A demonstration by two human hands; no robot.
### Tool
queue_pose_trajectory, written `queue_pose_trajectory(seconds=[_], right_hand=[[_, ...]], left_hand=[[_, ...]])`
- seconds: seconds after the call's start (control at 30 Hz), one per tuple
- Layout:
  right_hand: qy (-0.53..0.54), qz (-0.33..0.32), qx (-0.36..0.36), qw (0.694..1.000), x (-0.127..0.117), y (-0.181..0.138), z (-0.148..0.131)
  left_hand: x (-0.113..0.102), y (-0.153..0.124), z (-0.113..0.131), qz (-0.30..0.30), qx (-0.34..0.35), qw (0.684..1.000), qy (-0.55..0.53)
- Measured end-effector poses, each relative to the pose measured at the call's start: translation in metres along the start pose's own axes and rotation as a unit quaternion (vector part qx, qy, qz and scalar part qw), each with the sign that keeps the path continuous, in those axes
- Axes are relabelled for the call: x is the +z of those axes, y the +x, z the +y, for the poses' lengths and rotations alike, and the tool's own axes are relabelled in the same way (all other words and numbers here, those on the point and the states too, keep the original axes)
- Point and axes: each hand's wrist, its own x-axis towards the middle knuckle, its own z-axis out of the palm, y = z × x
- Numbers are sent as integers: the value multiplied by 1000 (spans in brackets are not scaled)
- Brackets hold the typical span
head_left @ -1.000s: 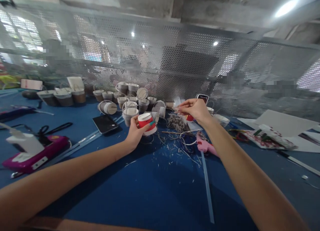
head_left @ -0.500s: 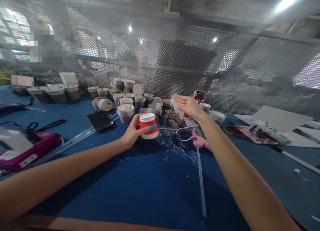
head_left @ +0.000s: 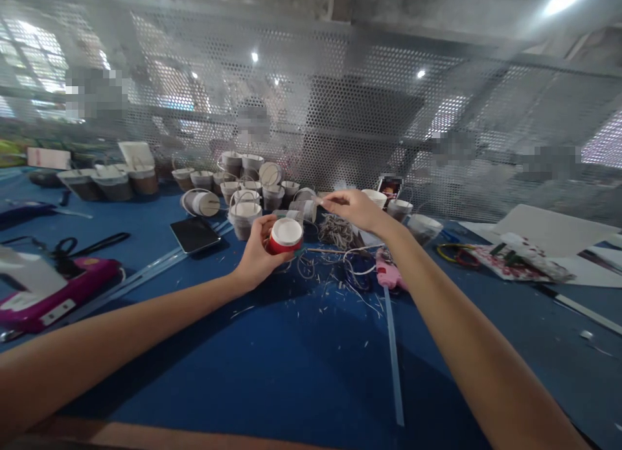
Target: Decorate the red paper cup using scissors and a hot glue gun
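Note:
My left hand (head_left: 256,255) is wrapped round a small red paper cup (head_left: 285,236), held tilted so its white bottom faces me, just above the blue table (head_left: 291,372). My right hand (head_left: 354,209) hovers a little right of the cup, fingers pinched together near the pile of finished grey cups (head_left: 253,194). What the pinch holds is too small to make out. A tangle of wire and string (head_left: 340,233) lies under the right hand.
A pink glue gun (head_left: 389,275) and a long clear glue stick (head_left: 392,346) lie right of centre. A black phone (head_left: 193,235), scissors (head_left: 72,248) and a magenta case (head_left: 53,294) sit left. Papers (head_left: 534,242) lie far right. A perforated metal screen (head_left: 340,113) backs the table.
My left hand tipped the red cup so its white bottom now faces me. My right hand went from spread open to a pinch and moved left toward the cup.

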Motion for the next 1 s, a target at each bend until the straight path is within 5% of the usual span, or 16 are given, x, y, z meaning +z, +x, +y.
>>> queue_pose_trajectory(seconds=[0.27, 0.63, 0.87, 1.0], right_hand=[[78, -153, -16, 985, 39, -7, -13], [144, -130, -6, 981, 55, -6, -6], [87, -88, -70, 990, 58, -10, -9], [1, -32, -40, 999, 45, -6, -12]], left_hand=[[-1, -1, -5, 13, 30, 999, 17], [-2, -5, -2, -31, 49, 998, -6], [-2, -4, -2, -38, 54, 997, -26], [-1, -4, 0, -83, 19, 995, -60]])
